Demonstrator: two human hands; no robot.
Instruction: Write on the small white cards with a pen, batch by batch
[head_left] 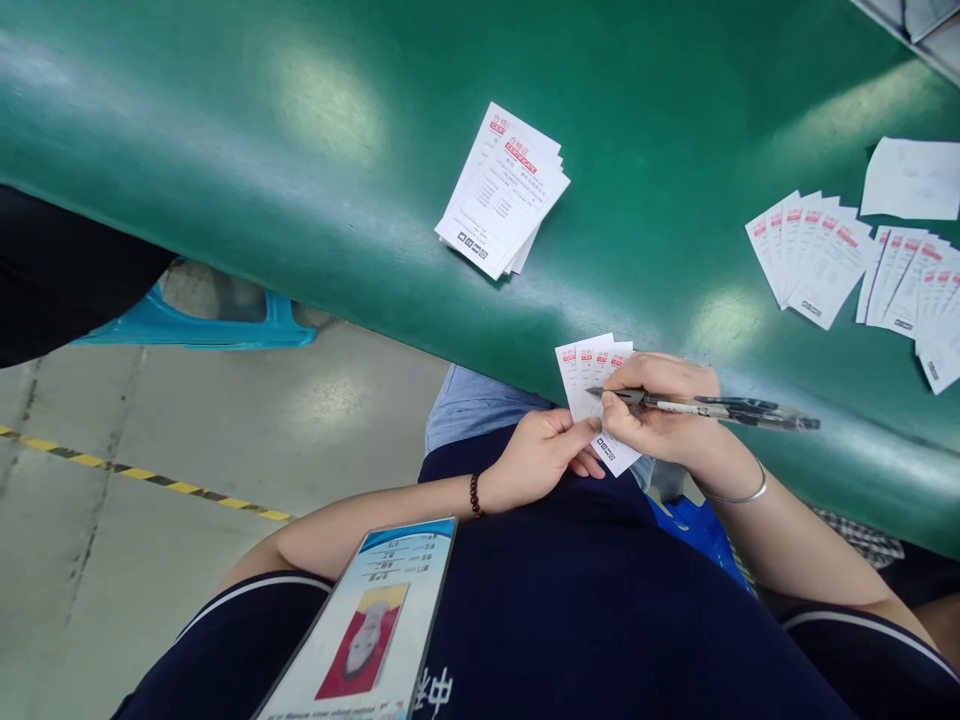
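Between thumb and fingers, my left hand (551, 455) grips a small fan of white certificate cards (589, 375) at its lower end, by the table's near edge. My right hand (664, 405) is closed round a pen (727, 408) with a clear and black barrel. The pen's tip points left, over the fanned cards, and appears to be at the top card; whether it touches cannot be made out. Part of the cards is hidden behind my right fingers. Farther up the table lies a stack of similar certificate cards (502, 195), slightly askew.
The green table (360, 190) runs across the view. At right lie fanned certificate cards (814, 255), more fanned cards (911, 280) and a blank white paper (911, 180). A blue stool (202, 325) stands at left, beside a person's dark clothing (67, 270). My badge (367, 630) hangs below.
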